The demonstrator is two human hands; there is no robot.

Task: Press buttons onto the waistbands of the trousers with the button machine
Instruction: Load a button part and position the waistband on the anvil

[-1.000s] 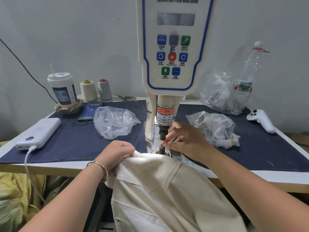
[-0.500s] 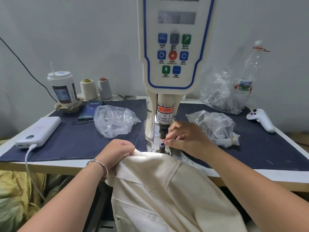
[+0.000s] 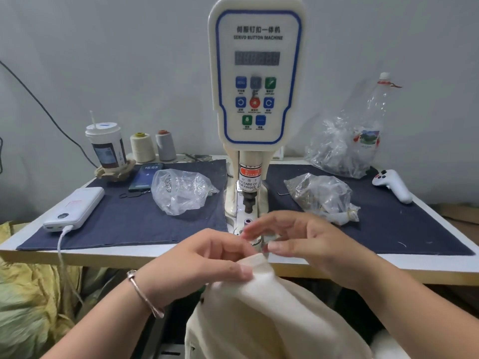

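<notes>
Head view: right hand point(image 3: 305, 244), fingers now loosely open and empty, has drawn back from the button machine point(image 3: 255, 99) die toward the cream trousers point(image 3: 272, 307) waistband pinched by left hand point(image 3: 207, 260), suggesting positioning comes next.

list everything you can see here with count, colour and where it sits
button machine: 1, cream with blue trim, table centre
trousers: 1, cream, below table edge
denim mats: 2, navy, either side of machine
plastic bags: 3, clear, one left, two right
thread cones: 2, cream and grey, back left
lidded cup: 1, white, back left
phone: 1, dark, left mat
power bank: 1, white, left edge
controller: 1, white, right mat
bottle: 1, clear, back right
left hand: pinches trousers
right hand: fingers loose, blurred
</notes>
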